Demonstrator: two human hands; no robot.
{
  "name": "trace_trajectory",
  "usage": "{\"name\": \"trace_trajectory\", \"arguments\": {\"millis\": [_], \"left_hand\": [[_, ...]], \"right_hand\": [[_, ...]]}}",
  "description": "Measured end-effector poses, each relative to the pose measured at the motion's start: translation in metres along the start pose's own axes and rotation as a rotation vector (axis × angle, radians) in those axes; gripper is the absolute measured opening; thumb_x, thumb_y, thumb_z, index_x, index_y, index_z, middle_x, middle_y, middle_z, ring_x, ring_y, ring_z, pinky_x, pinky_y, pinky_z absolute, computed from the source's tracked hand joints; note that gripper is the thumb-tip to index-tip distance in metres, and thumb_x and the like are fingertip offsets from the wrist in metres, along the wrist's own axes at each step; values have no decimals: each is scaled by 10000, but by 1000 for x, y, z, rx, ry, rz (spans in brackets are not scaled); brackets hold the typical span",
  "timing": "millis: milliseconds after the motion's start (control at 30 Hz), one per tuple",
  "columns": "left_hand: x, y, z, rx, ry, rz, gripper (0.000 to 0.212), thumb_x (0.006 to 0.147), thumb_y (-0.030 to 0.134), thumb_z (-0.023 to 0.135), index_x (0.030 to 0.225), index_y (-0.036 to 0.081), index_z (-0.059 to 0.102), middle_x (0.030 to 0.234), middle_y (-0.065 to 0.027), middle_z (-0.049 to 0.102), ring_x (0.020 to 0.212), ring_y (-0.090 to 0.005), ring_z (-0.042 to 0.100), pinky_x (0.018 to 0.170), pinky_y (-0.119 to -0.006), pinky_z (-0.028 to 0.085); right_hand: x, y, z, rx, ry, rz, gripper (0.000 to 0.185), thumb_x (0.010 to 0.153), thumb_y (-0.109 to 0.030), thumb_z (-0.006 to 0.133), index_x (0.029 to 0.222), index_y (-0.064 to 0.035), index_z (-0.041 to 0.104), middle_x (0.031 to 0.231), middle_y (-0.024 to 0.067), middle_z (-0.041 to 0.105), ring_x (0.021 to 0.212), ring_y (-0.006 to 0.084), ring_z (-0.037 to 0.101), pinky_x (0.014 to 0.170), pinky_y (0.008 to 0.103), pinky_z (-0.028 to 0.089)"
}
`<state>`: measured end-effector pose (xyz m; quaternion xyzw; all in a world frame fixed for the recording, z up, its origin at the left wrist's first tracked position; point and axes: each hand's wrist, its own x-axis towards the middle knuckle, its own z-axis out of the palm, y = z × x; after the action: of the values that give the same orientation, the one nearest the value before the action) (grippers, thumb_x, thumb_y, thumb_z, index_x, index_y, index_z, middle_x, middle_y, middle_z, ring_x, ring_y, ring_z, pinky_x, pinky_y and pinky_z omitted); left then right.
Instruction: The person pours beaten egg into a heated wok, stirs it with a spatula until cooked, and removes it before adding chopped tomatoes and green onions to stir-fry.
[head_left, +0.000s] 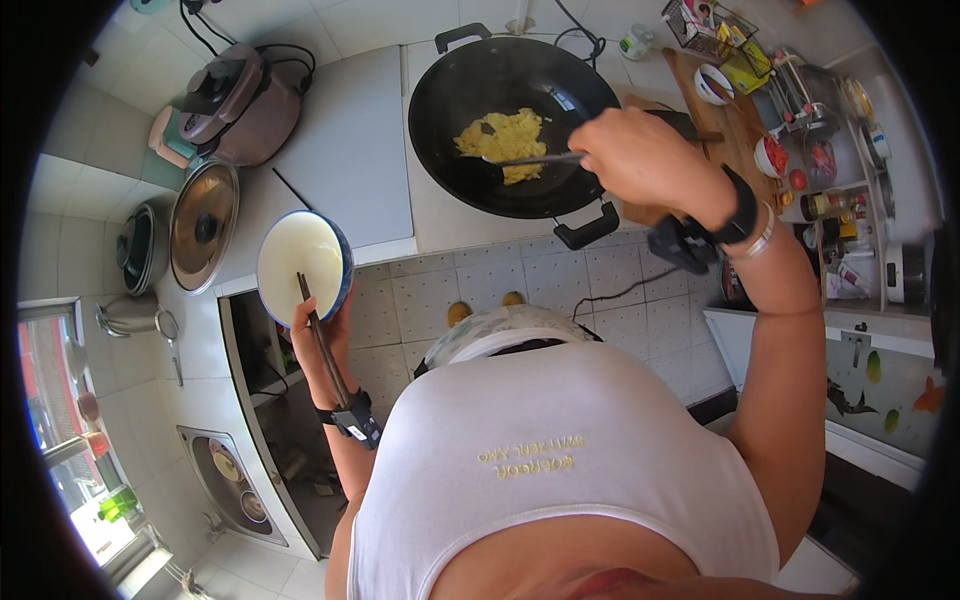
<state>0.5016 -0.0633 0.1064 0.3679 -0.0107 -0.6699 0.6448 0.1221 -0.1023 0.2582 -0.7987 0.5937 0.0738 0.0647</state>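
Observation:
My right hand (637, 157) grips the handle of a metal spatula (536, 159) over a black two-handled wok (450, 82). The spatula's blade touches yellow scrambled egg (510, 135) in the wok; part of the blade is hidden. My left hand (322, 319) holds a white-inside, blue-outside bowl (289, 247), tilted so that its inside shows, along with a pair of chopsticks (326, 349). A little liquid shines inside the bowl. The bowl is left of the wok, in front of the counter's edge.
A pressure cooker (262, 112) and a glass pan lid (204, 225) stand at the left. On the right, a wooden board (686, 82) bears a white bowl (712, 84) and a bowl of red pieces (771, 157). A sink (232, 480) lies at lower left.

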Motion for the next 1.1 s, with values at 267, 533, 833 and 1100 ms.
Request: {"name": "trace_trajectory", "arguments": {"millis": [267, 533, 833, 1100], "left_hand": [[-5, -3, -3, 20, 7, -42, 514, 762, 1, 463, 1249, -55, 308, 1198, -231, 455, 1080, -362, 516, 908, -482, 477], [-5, -1, -5, 54, 32, -38, 502, 769, 10, 465, 1244, -54, 314, 1192, -227, 462, 1066, -347, 530, 900, -457, 489], [4, -10, 0, -2, -31, -66, 526, 756, 24, 477, 1247, -64, 309, 1212, -243, 437, 1096, -381, 496, 929, -496, 450], [41, -25, -6, -47, -76, -219, 530, 768, 44, 461, 1246, -85, 274, 1214, -271, 398, 1089, -404, 483, 903, -466, 485]], "right_hand": [[-7, 40, 22, -82, 257, 31, 215, 770, -91, 581, 975, -108, 644, 782, 155, 613, 765, 341, 583, 617, 419, 463], [-40, 56, 79, -229, 354, 13, 414, 746, -16, 505, 1119, -176, 589, 755, 105, 517, 699, 270, 585, 539, 380, 479], [-75, 43, 103, -236, 337, 80, 467, 735, 8, 511, 1152, -189, 582, 725, 92, 459, 683, 257, 544, 575, 354, 465], [-54, 27, 118, -169, 397, 217, 437, 760, 10, 534, 1159, -161, 585, 775, 123, 505, 719, 300, 542, 592, 376, 438]]}}
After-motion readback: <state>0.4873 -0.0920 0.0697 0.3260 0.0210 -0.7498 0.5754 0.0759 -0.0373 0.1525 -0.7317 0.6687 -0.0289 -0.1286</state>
